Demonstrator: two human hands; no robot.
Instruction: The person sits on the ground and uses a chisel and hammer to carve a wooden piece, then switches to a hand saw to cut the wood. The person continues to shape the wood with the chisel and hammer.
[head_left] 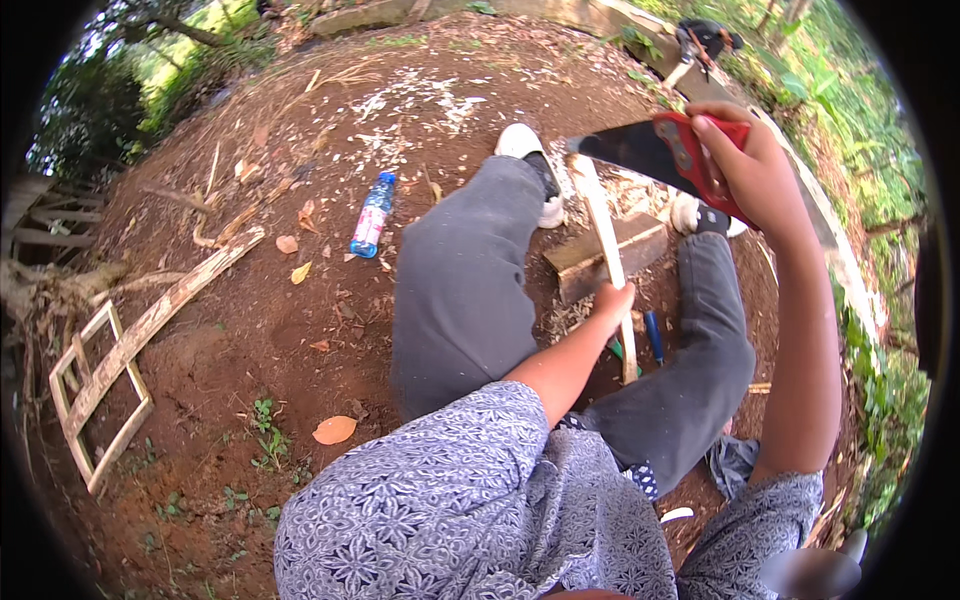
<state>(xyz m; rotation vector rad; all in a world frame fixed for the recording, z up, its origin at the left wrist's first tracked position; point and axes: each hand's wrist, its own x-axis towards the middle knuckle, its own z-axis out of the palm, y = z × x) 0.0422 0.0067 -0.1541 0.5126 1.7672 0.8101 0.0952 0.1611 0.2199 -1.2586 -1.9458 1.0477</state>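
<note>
My right hand is closed round the red handle of a hand saw. Its dark blade points left, over the far end of a pale, peeled wooden stick; whether the blade touches the wood I cannot tell. Between my legs, my left hand grips that stick near its lower part. The stick slants across a brown wooden block on the ground. Close to my left hand lie a blue-handled tool and a green item, partly hidden behind the stick.
A blue-capped bottle lies left of my leg. Farther left, a long stripped piece of wood lies across a wooden frame. Wood shavings litter the soil ahead. A concrete edge runs along the right, with a dark bundle beyond.
</note>
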